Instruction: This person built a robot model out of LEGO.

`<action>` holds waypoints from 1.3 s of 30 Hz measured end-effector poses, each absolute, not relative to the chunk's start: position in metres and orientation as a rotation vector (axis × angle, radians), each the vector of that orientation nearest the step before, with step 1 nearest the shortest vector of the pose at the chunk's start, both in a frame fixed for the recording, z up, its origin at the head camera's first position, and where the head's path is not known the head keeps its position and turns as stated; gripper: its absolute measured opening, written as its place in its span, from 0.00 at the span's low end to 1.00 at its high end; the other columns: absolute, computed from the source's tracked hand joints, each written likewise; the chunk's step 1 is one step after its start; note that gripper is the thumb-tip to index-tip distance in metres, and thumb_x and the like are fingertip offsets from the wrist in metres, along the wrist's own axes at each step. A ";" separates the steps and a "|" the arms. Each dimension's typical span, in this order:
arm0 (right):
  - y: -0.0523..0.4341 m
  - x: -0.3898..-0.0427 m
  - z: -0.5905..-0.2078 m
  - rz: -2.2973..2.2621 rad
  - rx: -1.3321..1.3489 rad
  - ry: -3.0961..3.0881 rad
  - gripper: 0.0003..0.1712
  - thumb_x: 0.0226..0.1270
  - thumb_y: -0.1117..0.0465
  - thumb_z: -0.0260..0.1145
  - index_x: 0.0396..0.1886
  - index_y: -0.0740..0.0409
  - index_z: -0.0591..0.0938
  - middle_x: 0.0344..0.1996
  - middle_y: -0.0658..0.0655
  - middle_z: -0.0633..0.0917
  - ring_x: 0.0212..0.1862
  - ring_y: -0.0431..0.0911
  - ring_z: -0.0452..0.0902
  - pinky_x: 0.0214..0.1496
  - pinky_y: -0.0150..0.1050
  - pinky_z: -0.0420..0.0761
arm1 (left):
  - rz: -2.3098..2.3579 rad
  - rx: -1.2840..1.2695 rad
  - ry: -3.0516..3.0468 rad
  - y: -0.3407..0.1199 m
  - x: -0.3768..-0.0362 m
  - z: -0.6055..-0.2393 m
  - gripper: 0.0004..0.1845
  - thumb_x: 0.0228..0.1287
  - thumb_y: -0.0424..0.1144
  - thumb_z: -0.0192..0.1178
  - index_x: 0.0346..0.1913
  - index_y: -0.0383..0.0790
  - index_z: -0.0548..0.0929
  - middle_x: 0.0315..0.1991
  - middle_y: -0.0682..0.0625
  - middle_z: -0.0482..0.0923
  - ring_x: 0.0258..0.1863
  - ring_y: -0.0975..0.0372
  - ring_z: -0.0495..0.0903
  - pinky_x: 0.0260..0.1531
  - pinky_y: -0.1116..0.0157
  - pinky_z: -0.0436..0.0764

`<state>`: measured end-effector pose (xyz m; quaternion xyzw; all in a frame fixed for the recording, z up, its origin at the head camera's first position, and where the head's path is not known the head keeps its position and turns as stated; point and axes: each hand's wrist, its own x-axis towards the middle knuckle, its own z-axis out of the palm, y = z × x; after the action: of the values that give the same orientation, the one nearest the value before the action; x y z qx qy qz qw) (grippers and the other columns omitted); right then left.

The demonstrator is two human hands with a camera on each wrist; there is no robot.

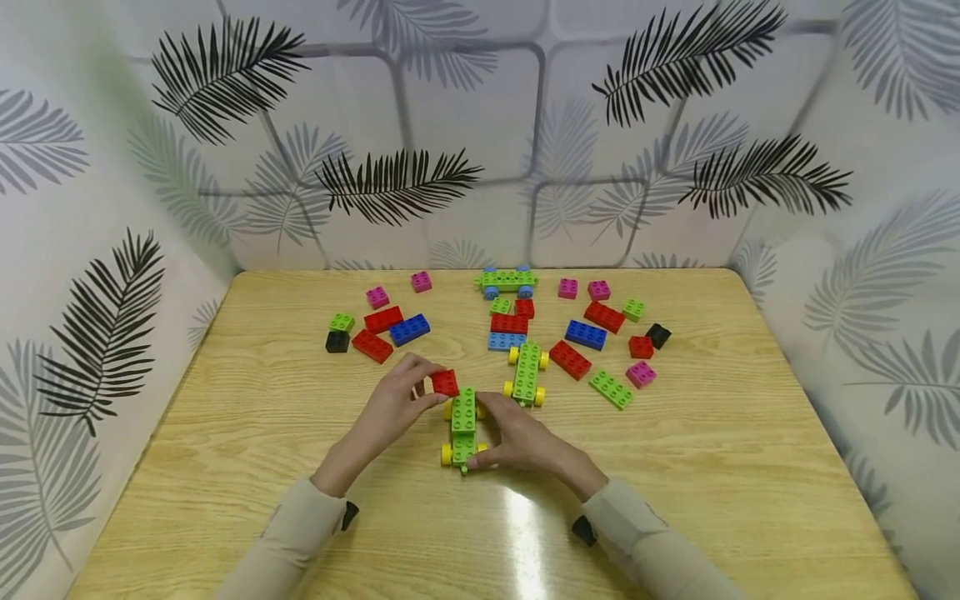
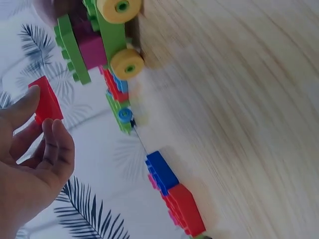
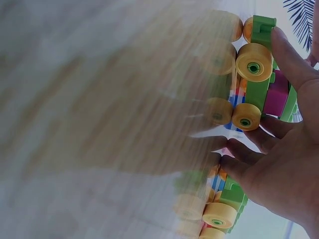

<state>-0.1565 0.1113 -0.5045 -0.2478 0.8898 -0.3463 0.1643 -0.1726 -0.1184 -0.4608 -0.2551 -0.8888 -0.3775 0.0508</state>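
The left hand [image 1: 390, 412] pinches a small red plastic building brick [image 1: 445, 382] between thumb and fingertips, holding it just above the far end of a green plastic toy car chassis with yellow wheels [image 1: 462, 427]. The chassis stands on the light wooden table [image 1: 247, 417], near the centre. The right hand [image 1: 525, 442] grips the chassis from its right side, fingers curled round the near end. A second green chassis with yellow wheels [image 1: 528, 374] stands just beyond, among loose bricks.

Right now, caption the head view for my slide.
Left hand pinches a red brick above the green wheeled car steadied by right hand.
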 end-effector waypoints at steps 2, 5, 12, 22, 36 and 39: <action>0.111 -0.157 -0.505 -0.989 -0.710 2.538 0.57 0.49 0.43 0.77 0.74 0.58 0.58 0.69 0.59 0.65 0.70 0.53 0.58 0.70 0.49 0.60 | -1.158 -0.800 -2.723 -0.113 -0.173 -0.461 0.17 0.59 0.33 0.67 0.52 0.36 0.81 0.42 0.49 0.73 0.31 0.61 0.71 0.29 0.70 0.74; 0.111 -0.157 -0.505 -0.990 -0.713 2.542 0.57 0.49 0.43 0.77 0.74 0.58 0.59 0.69 0.59 0.66 0.70 0.52 0.59 0.70 0.48 0.60 | -1.170 -0.817 -2.757 -0.108 -0.173 -0.464 0.17 0.59 0.32 0.67 0.53 0.37 0.81 0.42 0.49 0.72 0.32 0.61 0.71 0.30 0.70 0.74; 0.111 -0.158 -0.506 -0.993 -0.740 2.554 0.56 0.49 0.44 0.77 0.73 0.57 0.60 0.68 0.59 0.67 0.69 0.52 0.60 0.69 0.48 0.61 | -1.224 -0.812 -2.844 -0.102 -0.174 -0.469 0.20 0.60 0.32 0.66 0.56 0.36 0.79 0.43 0.50 0.71 0.34 0.60 0.72 0.30 0.70 0.74; 0.111 -0.157 -0.505 -1.008 -0.736 2.537 0.54 0.49 0.43 0.77 0.72 0.56 0.61 0.68 0.58 0.67 0.69 0.52 0.60 0.69 0.49 0.61 | -1.192 -0.833 -2.941 -0.099 -0.179 -0.470 0.19 0.64 0.34 0.64 0.58 0.38 0.79 0.46 0.50 0.71 0.38 0.61 0.72 0.33 0.69 0.76; 0.111 -0.157 -0.505 -1.015 -0.740 2.533 0.54 0.50 0.43 0.77 0.72 0.57 0.61 0.67 0.58 0.67 0.69 0.51 0.60 0.70 0.49 0.60 | -1.095 -0.830 -2.959 -0.095 -0.178 -0.464 0.19 0.66 0.40 0.63 0.57 0.35 0.79 0.47 0.48 0.75 0.43 0.56 0.76 0.43 0.61 0.78; 0.111 -0.157 -0.506 -1.014 -0.739 2.532 0.55 0.49 0.42 0.76 0.72 0.57 0.61 0.67 0.57 0.67 0.69 0.51 0.60 0.70 0.49 0.61 | -1.096 -0.825 -2.954 -0.094 -0.178 -0.464 0.19 0.66 0.41 0.62 0.56 0.35 0.79 0.46 0.49 0.75 0.44 0.57 0.76 0.44 0.61 0.78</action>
<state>-0.1572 0.1112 -0.5064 -0.2583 0.8848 -0.3544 0.1571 -0.1777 -0.0943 -0.4639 -0.2527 -0.9056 -0.3358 -0.0577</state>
